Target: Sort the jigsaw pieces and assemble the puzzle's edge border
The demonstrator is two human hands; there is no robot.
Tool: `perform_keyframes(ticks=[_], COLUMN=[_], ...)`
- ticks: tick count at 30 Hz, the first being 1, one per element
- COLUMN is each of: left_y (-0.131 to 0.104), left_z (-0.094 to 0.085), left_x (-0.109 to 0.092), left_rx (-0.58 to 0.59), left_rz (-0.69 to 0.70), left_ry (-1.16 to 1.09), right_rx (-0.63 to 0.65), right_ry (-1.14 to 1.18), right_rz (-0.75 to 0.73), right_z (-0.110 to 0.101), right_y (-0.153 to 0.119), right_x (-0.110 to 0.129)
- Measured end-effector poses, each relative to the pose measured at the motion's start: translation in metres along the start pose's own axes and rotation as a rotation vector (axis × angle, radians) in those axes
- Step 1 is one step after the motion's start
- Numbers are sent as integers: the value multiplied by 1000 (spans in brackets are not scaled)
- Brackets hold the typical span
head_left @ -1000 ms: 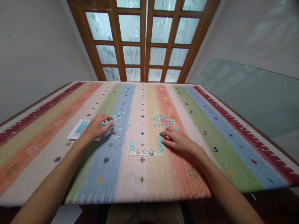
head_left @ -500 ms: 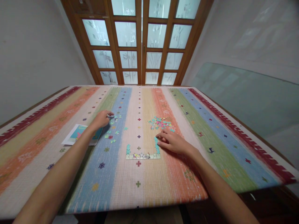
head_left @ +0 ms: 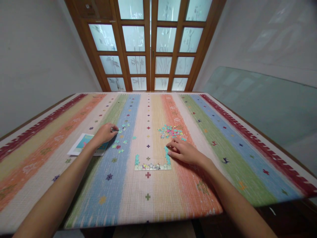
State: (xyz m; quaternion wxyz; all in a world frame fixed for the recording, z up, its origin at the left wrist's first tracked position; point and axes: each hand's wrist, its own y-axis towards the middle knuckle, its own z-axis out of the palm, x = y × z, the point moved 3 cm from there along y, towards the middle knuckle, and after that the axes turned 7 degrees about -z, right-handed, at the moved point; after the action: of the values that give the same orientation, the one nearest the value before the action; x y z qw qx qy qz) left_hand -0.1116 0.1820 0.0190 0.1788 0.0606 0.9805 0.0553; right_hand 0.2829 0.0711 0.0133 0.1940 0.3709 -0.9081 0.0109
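A U-shaped run of joined puzzle pieces (head_left: 153, 167) lies on the striped tablecloth, pale along the bottom and turquoise up both sides. My right hand (head_left: 182, 150) rests at the top of its right side, fingers bent and close together; whether a piece is under the fingertips is hidden. My left hand (head_left: 107, 133) is at the left group of loose pieces (head_left: 124, 142), fingertips pinched at its edge on something too small to make out. Beyond my right hand is a denser pile of turquoise and pink pieces (head_left: 170, 131).
A picture sheet (head_left: 80, 144) in turquoise and pink lies partly under my left forearm. One loose turquoise piece (head_left: 134, 138) sits between the two groups. The striped tablecloth (head_left: 133, 198) covers the table, with wood-framed glass doors (head_left: 150, 49) behind it.
My left hand has drawn slightly back toward me, and its fingers have closed into a pinch. My right hand stays beside the right side of the joined pieces. The view has shifted slightly.
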Motion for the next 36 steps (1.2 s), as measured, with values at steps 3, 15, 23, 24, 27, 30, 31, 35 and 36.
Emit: perform_keyframes(ticks=[3,15,23,24,27,30,31,35,36], left_y=[-2,2,1,0,-4,-8,-10,-12,-12], left_z=[0,4,8,8,8,8,8,9,10], left_x=[0,-1,-4,-4,-6,-10,-11,-15,-16], left_rx=[-8,70,7,-3,-47,-55,-51,-42,-45], left_rz=[-45,-86,-51,-47,-28,-16,-17,-37,-47], left_ry=[58,150,146,147,162,180,182,149,138], right_rx=[0,-16,-24,-22,-25,-27,-27,-22,-21], right_ry=[-9,-10,-1,-2,1,-4,-7,-11,-9], right_rz=[-3,-22,-8,-10,-12,-15,-15,-17,-19], right_z=[0,4,3,3,3,2,2,2,2], right_y=[0,0,0,0,0,0,0,0,0], right_x=[0,-4,-4,-4,-3,-2,-2,-2,-2])
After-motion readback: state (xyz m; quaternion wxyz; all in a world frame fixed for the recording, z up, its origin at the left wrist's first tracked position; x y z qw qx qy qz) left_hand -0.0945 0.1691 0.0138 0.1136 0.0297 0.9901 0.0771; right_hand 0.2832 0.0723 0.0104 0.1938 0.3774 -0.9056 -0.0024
